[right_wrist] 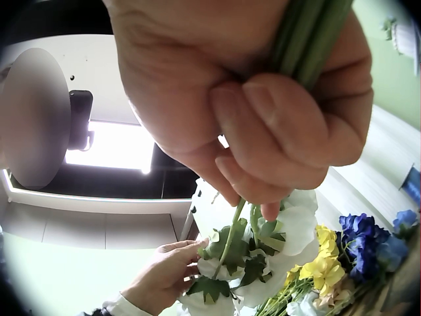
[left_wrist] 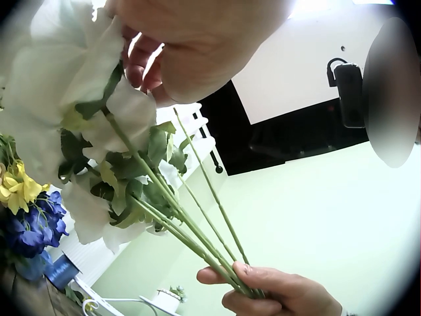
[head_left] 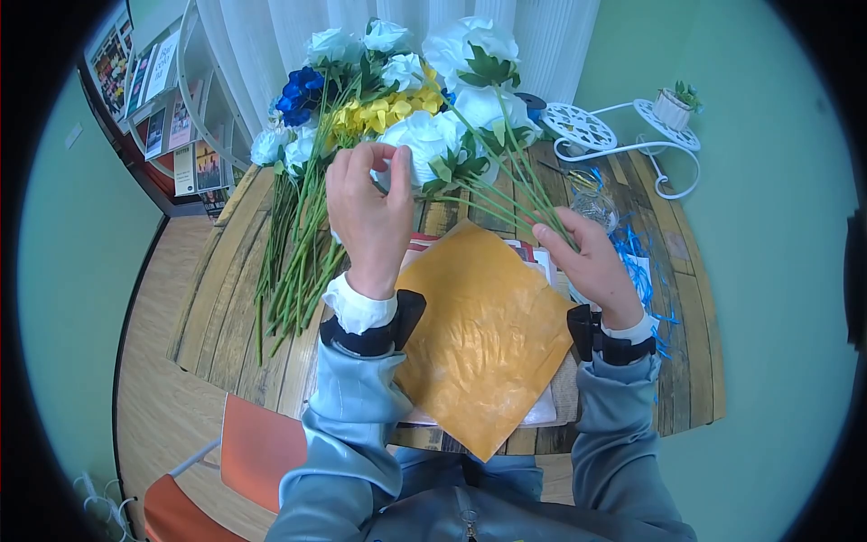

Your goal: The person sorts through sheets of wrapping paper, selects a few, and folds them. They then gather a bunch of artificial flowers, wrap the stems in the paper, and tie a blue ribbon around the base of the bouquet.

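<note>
The right hand (head_left: 591,257) grips a bundle of green stems (head_left: 519,185) topped by large white flowers (head_left: 470,50). Its fingers curl round the stems in the right wrist view, where the hand (right_wrist: 250,99) fills the upper part. At the lowest white bloom (head_left: 424,144), the left hand (head_left: 368,212) has its thumb and fingers bent at the petals. The left wrist view shows that hand (left_wrist: 191,46) against the white petals (left_wrist: 56,72), with leaves below the blooms.
More flowers lie at the back left, with yellow blooms (head_left: 384,113), blue blooms (head_left: 301,95) and long stems (head_left: 298,262). Orange-brown paper (head_left: 483,334) covers the table's front middle. A white metal stand (head_left: 582,126) and blue ribbon (head_left: 637,244) are on the right.
</note>
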Tool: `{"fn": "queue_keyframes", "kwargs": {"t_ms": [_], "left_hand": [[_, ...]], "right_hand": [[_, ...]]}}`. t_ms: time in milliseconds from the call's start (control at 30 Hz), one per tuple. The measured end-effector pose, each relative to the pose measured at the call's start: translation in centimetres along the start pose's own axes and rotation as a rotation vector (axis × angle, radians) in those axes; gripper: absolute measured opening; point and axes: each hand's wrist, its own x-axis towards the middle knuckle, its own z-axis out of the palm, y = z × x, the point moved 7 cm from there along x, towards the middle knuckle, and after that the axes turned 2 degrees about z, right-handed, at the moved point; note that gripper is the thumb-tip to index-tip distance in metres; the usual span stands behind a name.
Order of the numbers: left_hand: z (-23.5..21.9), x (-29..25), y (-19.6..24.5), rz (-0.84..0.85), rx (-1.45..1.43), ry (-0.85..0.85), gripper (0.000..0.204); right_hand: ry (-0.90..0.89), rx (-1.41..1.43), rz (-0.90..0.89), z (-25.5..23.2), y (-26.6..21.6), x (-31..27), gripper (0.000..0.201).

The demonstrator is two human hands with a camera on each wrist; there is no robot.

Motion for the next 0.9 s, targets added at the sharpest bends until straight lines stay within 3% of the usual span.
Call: {"fn": "queue_keyframes", "kwargs": {"t_ms": [133,300,500,633,733,800,900], "left_hand": [[0.1,0.1,0.5,0.073,-0.069,-0.005,0.002],[0.9,-0.2,0.7,0.109,-0.117,-0.141,0.029],[1.6,-0.6,-0.2,0.046,0.053,-0.235,0.038],[1.8,-0.6,-0.5,0.054,0.022,-0.251,0.04],[0.7,-0.2,0.4,-0.002,-0.058,-0.13,0.043],[0.4,0.0,1.4,0.149,-0.131,-0.105,0.045],[0.9,-0.2,1.4,0.203,-0.126,-0.178,0.045]], "right_hand": [[0.004,0.031,-0.008,0.0,-0.1,0.0,0.025],[0.003,0.054,-0.004,-0.1,-0.1,0.0,0.025],[0.031,0.046,-0.031,-0.2,-0.2,-0.1,0.025],[0.058,0.061,-0.038,-0.3,0.5,0.2,0.024],[0.06,0.1,-0.051,-0.3,0.5,0.2,0.023],[0.062,0.121,-0.054,-0.4,0.0,0.1,0.022],[0.063,0.114,-0.019,-0.4,-0.3,0.0,0.022]]}}
